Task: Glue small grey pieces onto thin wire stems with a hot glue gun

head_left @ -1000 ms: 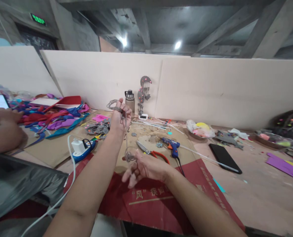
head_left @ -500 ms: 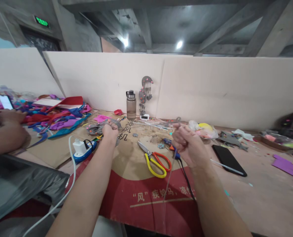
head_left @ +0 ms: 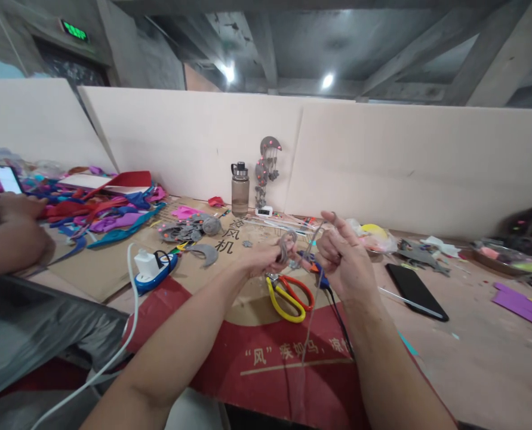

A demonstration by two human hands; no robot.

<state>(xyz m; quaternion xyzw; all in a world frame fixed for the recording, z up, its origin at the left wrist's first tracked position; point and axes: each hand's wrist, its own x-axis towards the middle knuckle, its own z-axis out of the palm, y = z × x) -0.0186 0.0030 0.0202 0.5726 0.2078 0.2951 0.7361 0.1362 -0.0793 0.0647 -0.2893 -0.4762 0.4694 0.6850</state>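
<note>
My left hand [head_left: 263, 261] is closed on a small grey felt piece [head_left: 287, 245], roundish with a looped edge; its exact shape is partly hidden by the fingers. To its right my right hand [head_left: 344, 257] is raised and closed, with a thin grey cord [head_left: 311, 242] running from its index finger. A thin pale strand hangs below that hand. Scissors [head_left: 288, 298] with one yellow and one red handle lie under my hands, their blades mostly covered by my left hand. Grey felt pieces [head_left: 185, 229] are heaped at left, with a grey felt crescent [head_left: 205, 254] in front.
A bottle [head_left: 240, 191] stands by the white partition, beside a hanging grey felt ornament [head_left: 270, 146]. A blue power strip [head_left: 156, 280] with a white cable sits at left. A black phone [head_left: 415, 291] lies at right. Another person's hand [head_left: 17, 206] holds a phone at far left.
My left hand has moved right from the grey heap to the middle, bringing a grey felt piece beside my right hand. The heap and the crescent are uncovered. My right index finger has lifted.
</note>
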